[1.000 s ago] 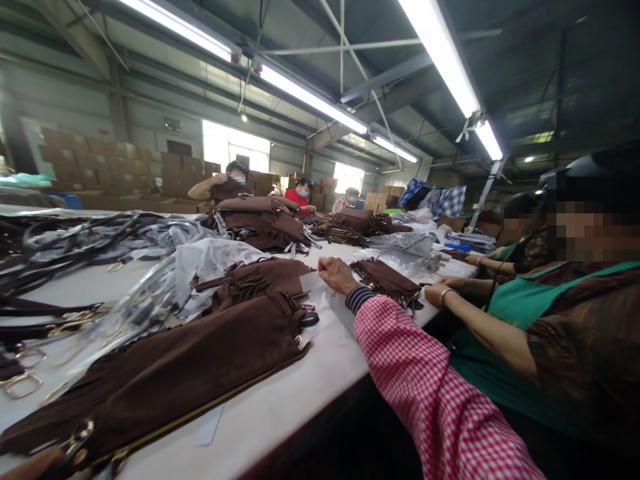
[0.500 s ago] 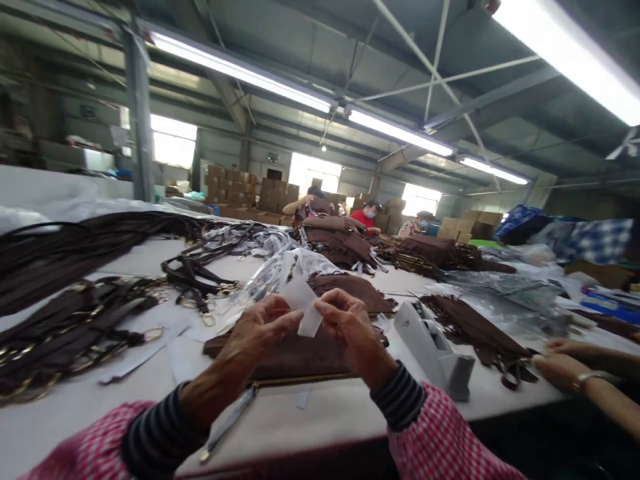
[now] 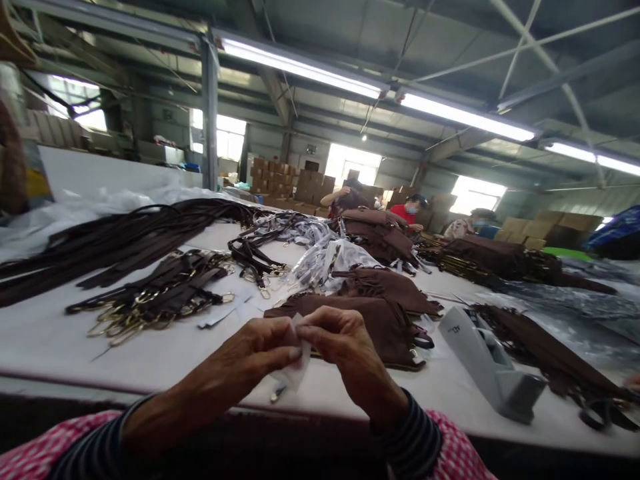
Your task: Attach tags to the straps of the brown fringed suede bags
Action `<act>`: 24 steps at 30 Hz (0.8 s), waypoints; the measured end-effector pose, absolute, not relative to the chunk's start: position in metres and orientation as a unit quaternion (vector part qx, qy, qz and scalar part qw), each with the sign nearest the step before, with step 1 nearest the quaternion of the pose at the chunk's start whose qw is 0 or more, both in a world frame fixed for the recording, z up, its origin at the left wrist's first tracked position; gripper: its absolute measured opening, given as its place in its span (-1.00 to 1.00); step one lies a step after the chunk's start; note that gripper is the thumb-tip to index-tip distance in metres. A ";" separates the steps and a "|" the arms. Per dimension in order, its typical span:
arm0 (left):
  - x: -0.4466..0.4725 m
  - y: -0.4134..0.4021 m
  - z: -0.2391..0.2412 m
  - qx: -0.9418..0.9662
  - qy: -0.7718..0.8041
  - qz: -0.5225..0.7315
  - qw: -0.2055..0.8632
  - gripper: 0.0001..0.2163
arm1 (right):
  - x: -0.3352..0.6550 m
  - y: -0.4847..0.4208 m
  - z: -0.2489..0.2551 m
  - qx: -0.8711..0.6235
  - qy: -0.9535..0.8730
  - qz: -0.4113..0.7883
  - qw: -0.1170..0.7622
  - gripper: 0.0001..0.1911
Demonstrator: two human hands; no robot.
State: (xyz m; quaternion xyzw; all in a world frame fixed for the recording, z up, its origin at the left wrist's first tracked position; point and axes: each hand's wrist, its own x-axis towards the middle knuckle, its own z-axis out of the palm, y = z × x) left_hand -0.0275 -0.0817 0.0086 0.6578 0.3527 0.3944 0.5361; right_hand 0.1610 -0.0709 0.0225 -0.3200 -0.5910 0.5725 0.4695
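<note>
The thin white sheet [image 3: 299,373] is pinched by the fingers [image 3: 320,335] of the left hand [image 3: 253,360] and right hand [image 3: 350,343], above the table [image 3: 345,393]. It should be held softly so nothing rips.

Beyond the fingers [image 3: 280,358], stacked cartons [image 3: 273,181] stood near the far wall [image 3: 267,143], below bright windows [image 3: 353,160]. Above, lit tube lights [image 3: 300,69] ran beneath a steel-framed roof [image 3: 345,37]. Left of the fingers, farther off, rose a grey post [image 3: 209,113]; a white tabletop [image 3: 45,347] extended beneath them.
</note>
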 end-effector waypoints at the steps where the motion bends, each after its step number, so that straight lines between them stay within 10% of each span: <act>1: -0.028 -0.084 0.007 0.629 0.362 0.411 0.552 -0.78 | 0.154 -0.070 0.020 -0.318 -0.576 0.571 0.490 -0.85; 14: -0.073 -0.106 0.001 0.591 0.504 0.458 0.432 -0.60 | 0.103 -0.056 -0.009 -0.303 -0.587 0.603 0.446 -0.65; 24: -0.118 -0.123 -0.060 0.584 0.564 0.397 0.429 -0.62 | 0.121 -0.030 -0.018 -0.275 -0.945 0.116 0.135 -0.64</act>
